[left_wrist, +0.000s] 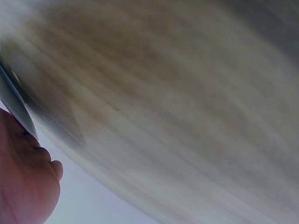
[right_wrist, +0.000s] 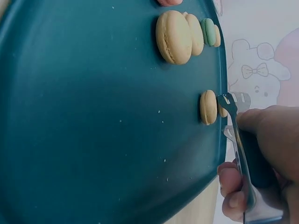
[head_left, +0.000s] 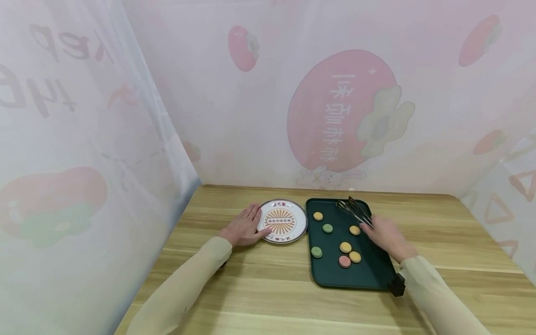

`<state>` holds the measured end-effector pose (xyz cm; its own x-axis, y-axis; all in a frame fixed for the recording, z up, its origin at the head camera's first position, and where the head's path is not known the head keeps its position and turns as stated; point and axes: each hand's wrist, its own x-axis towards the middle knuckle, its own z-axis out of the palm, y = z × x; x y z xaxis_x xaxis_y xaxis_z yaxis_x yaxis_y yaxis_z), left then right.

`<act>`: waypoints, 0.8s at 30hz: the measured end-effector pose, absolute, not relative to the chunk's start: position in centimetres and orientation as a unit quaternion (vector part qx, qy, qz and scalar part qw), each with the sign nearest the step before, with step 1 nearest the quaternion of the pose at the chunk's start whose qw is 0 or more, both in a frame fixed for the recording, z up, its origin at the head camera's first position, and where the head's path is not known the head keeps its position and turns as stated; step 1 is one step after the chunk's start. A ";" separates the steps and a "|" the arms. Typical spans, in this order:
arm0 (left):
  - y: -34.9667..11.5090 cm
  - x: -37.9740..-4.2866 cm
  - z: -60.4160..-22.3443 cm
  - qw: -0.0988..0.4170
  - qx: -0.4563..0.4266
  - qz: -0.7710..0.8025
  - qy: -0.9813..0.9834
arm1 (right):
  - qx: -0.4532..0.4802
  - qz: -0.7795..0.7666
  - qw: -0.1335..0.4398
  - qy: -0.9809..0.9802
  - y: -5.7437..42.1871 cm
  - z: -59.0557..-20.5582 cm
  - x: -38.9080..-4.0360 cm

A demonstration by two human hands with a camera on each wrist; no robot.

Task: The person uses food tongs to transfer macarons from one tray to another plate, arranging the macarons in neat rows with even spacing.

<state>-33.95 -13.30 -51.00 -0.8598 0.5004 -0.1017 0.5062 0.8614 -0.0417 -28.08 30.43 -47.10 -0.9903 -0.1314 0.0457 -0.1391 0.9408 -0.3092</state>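
Observation:
My left hand [head_left: 246,226] lies with straight fingers on the left rim of a round white plate [head_left: 295,225] printed with an orange sunburst. In the left wrist view the hand [left_wrist: 28,179] shows at the lower left, below the plate's edge [left_wrist: 18,109]. My right hand [head_left: 388,236] grips metal tongs [head_left: 358,215] with fork-like tips over the far right of a dark green tray [head_left: 335,274]. The tips stand apart, with no macaron between them. A yellow macaron [right_wrist: 208,107] sits beside the tips in the right wrist view.
On the tray lie several more yellow macarons [head_left: 345,247], two green macarons [head_left: 317,252] and one pink macaron [head_left: 345,262]. Plate and tray stand side by side on a wooden table [head_left: 268,284]. Behind the table hangs a pale pink printed curtain [head_left: 201,93].

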 end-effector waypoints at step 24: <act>-13.2 -33.9 -50.7 0.045 0.265 -0.047 0.962 | 0.062 0.135 0.003 -0.989 29.1 -47.2 -29.5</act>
<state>-33.95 -13.25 -50.68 -0.8559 0.5051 -0.1109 0.5135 0.8555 -0.0667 -29.49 29.07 -47.22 -0.9922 -0.1221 0.0234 -0.1239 0.9558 -0.2665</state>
